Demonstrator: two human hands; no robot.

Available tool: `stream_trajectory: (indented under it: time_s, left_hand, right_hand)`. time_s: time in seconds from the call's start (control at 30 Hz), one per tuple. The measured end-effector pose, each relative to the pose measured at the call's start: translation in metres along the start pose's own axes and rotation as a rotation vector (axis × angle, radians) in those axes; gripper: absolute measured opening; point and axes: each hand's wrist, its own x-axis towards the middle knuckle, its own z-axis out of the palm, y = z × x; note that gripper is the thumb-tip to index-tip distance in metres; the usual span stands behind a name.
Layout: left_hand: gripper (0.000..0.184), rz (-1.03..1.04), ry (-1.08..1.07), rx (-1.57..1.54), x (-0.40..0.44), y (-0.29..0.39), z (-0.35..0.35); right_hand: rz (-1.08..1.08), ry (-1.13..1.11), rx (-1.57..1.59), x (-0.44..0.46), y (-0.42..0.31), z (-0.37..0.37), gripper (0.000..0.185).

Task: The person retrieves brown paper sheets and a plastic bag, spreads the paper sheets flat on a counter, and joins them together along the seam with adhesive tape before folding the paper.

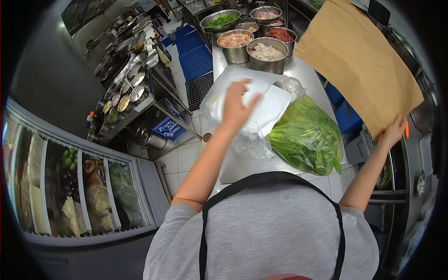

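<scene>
Brown paper [359, 65] is raised at the right of the steel table [305, 74], its far end beside the metal bowls [267, 55]. The right hand [393, 134] has its fingers clamped on the near edge. The left hand [239, 108], fingers apart, is over the clear plastic [219, 98] and white sheet [275, 105]; contact is unclear. Bagged greens [305, 135] lie beside the sheet, near the table's right edge; steel shows between greens and bowls.

the blue label [171, 127] under the side counter [148, 99] seems to read "royal ace" in white.
</scene>
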Motion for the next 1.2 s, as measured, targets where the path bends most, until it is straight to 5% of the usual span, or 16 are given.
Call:
stream_trajectory:
  time_s: [0.1, 0.17, 0.37, 0.43, 0.5, 0.67, 0.9, 1.2]
  left_hand:
    - [0.050, 0.224, -0.315, 0.209, -0.024, 0.031, 0.037]
    - [0.054, 0.118, -0.526, 0.315, -0.032, 0.029, 0.058]
    - [0.054, 0.058, -0.521, 0.508, -0.038, 0.000, 0.073]
    - [0.038, 0.140, -0.457, 0.445, -0.035, -0.007, 0.073]
    - [0.026, -0.055, -0.585, 0.352, -0.027, -0.010, 0.074]
    - [0.022, 0.171, -0.213, 0.281, 0.016, -0.012, 0.032]
    - [0.011, 0.337, -0.247, 0.488, 0.033, -0.030, 0.003]
    - [0.044, 0.349, -0.126, 0.628, 0.005, -0.034, 0.036]
  right_hand:
    - [0.065, 0.004, 0.074, -0.006, -0.013, -0.027, 0.026]
    - [0.040, 0.013, 0.082, -0.019, -0.030, -0.028, 0.025]
    - [0.031, -0.035, 0.091, -0.016, -0.025, -0.046, 0.027]
    - [0.045, 0.035, 0.087, -0.022, -0.030, -0.045, 0.026]
    - [0.063, 0.037, 0.092, -0.025, -0.029, -0.049, 0.026]
    - [0.083, 0.020, 0.068, -0.017, -0.021, -0.064, 0.027]
    - [0.075, 0.014, 0.057, -0.015, -0.017, -0.049, 0.025]
    - [0.133, -0.041, 0.058, -0.030, -0.006, -0.039, 0.026]
